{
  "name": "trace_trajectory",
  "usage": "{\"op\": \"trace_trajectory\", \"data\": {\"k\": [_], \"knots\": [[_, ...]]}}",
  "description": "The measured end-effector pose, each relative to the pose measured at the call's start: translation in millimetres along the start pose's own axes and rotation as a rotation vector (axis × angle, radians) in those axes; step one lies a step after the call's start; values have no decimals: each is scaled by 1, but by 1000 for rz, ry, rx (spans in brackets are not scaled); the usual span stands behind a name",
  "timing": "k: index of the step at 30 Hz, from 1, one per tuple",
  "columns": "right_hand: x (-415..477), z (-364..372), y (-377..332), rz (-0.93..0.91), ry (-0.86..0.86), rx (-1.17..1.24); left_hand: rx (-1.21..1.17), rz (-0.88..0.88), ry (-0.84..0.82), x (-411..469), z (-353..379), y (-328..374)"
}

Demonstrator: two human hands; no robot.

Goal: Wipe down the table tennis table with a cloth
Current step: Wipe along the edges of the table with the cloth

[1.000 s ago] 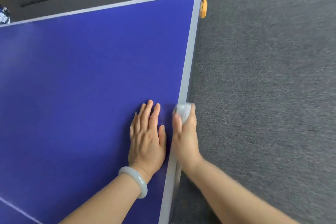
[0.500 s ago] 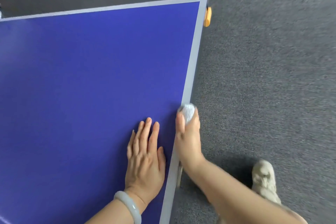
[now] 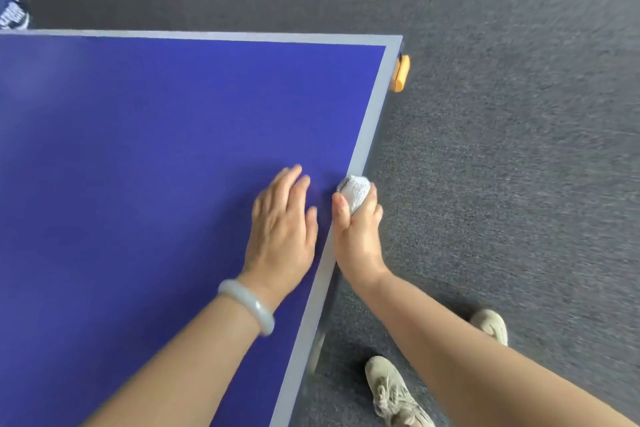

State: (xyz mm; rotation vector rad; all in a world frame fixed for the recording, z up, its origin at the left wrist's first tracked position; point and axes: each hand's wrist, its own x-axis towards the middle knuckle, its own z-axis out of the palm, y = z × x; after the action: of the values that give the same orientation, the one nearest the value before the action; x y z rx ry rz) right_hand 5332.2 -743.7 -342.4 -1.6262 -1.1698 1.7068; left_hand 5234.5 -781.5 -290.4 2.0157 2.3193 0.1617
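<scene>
Closest to me I see two beige sneakers (image 3: 394, 392) on the grey carpet (image 3: 519, 184), just beside the tabletop's right edge. My left forearm crosses the blue tabletop (image 3: 138, 149) with a pale bangle (image 3: 247, 305) at the wrist, and my left hand (image 3: 280, 229) lies flat, palm down, fingers stretched out and together, holding nothing. Just to its right, my right hand (image 3: 356, 225) is curled around a balled-up white cloth (image 3: 356, 189), thumb on the tabletop side and fingers wrapped over the outer side, with the cloth pressed against the grey border strip at the right edge. The two hands are near each other but apart. Farther along that edge, by the far right corner, an orange fitting (image 3: 400, 73) sticks out from the side. Beyond the far edge at the left, a blue printed object (image 3: 12, 10) shows partly; I cannot tell what it is.
</scene>
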Motion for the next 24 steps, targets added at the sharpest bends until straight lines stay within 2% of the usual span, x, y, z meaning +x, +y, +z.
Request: {"op": "trace_trajectory", "data": {"k": [5,11,19,20,22,24], "knots": [[-1,-5,-2,5,-71,23,-56,-101,-6,101,20,11],[19,-12,-17,9,-132,-50,-63,-152,35,108,28,9],[155,-44,-119,92,96,112,-61,-167,28,107,27,10],[154,-43,-121,85,129,121,-63,-169,27,107,27,10],[122,-32,-103,-57,194,166,-57,-171,29,108,26,11],[67,-17,-73,-173,180,197,-65,-188,26,109,26,11]]}}
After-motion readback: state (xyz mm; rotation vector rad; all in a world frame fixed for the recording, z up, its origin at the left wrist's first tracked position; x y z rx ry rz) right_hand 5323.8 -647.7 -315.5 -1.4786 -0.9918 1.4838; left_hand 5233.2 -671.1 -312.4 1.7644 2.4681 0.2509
